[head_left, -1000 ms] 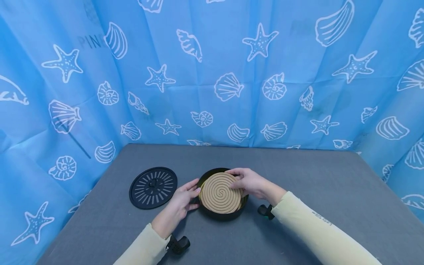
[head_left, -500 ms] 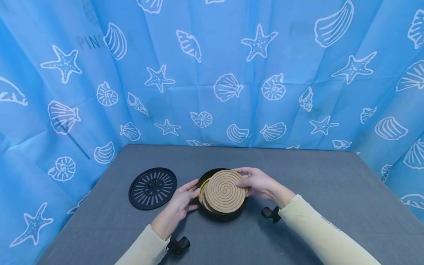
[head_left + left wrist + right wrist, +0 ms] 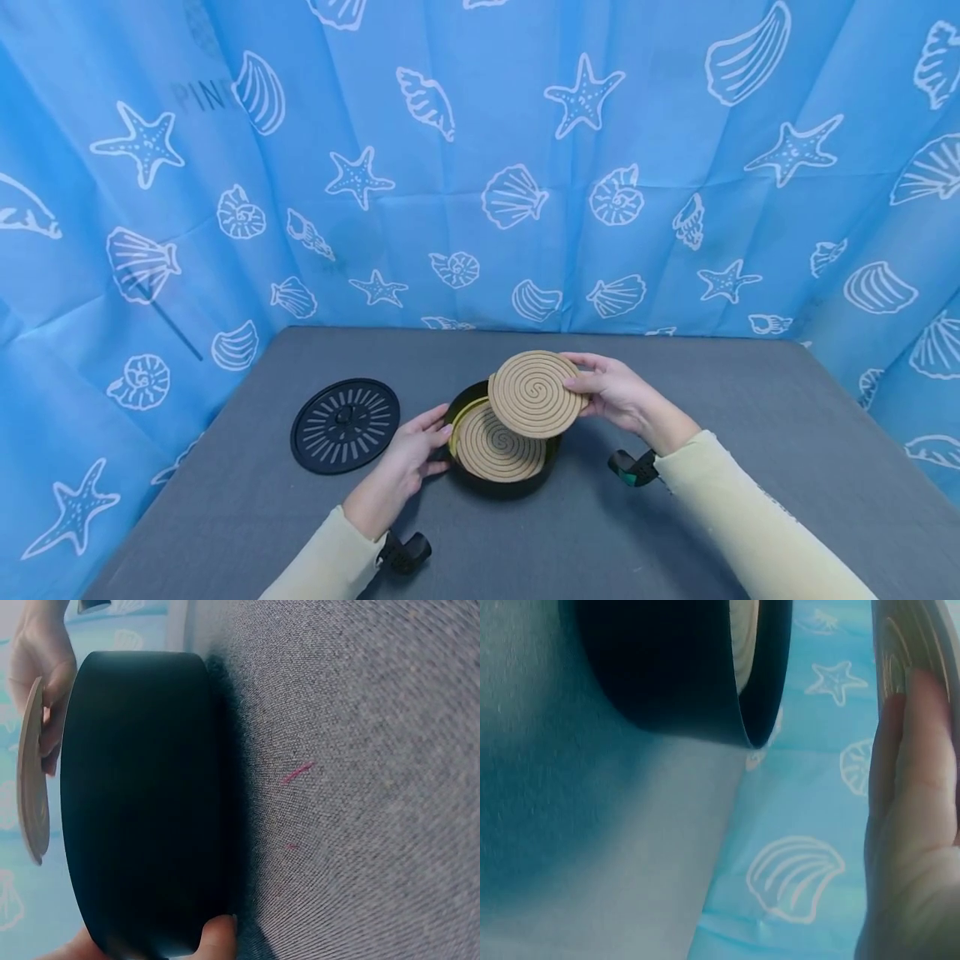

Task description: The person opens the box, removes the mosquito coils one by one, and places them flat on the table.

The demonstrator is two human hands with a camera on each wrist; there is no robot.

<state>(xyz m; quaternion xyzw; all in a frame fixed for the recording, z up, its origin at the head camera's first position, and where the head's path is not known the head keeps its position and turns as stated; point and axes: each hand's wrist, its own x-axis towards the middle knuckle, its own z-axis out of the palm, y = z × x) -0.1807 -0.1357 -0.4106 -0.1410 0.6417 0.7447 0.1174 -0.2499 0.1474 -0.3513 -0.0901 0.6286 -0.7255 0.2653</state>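
Note:
In the head view my right hand [image 3: 618, 396] pinches the right edge of a tan spiral mosquito coil [image 3: 536, 393], thumb on top and fingers beneath. This coil is lifted above the far right part of a round black tin [image 3: 501, 492] and overlaps it in that view. Another tan coil [image 3: 495, 450] lies inside the tin, with a yellow edge [image 3: 457, 425] showing along the left inner wall. My left hand [image 3: 408, 458] grips the tin's left side, thumb at the rim and fingers against the outer wall. The left wrist view shows the raised coil [image 3: 31, 780] clear of the tin.
A round black slotted lid [image 3: 347, 427] with a small central knob lies on the grey cloth-covered table [image 3: 712, 417], left of the tin. Behind the table hangs a blue curtain [image 3: 480, 125] with shells and starfish. Black straps with camera mounts [image 3: 633, 468] sit at both wrists.
My right hand has raised the mosquito coil out of the tin, moving it right and away from me, uncovering the coil below. My left hand has stayed at the tin.

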